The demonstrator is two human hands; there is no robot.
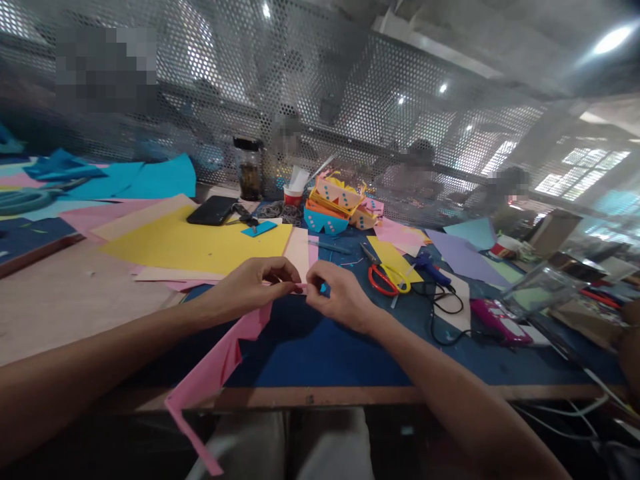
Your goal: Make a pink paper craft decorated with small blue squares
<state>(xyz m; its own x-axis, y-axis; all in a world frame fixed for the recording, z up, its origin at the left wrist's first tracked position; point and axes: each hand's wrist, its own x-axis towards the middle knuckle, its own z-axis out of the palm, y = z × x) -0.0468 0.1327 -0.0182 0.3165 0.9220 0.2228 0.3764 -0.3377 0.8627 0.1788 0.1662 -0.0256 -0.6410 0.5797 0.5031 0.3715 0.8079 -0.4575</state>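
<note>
A folded pink paper strip [220, 373] with a notch cut into it dangles over the table's front edge. My left hand [260, 283] pinches its upper end between thumb and fingers. Close beside it, my right hand [335, 293] is closed with its fingertips at the same end of the strip. A small bit of blue shows behind the right fingers, too little to name. Beyond my hands lie yellow paper sheets [200, 243]. Scissors [387, 277] with red and yellow handles rest to the right of my right hand.
Paper glasses in several colours [327, 220] are stacked at the back, near a dark-lidded bottle [249, 170]. A black phone [213, 210] lies on the papers. At right are a blue glue gun [434, 270] with its cord and a magenta box [500, 321]. A perforated metal screen [340, 87] stands behind.
</note>
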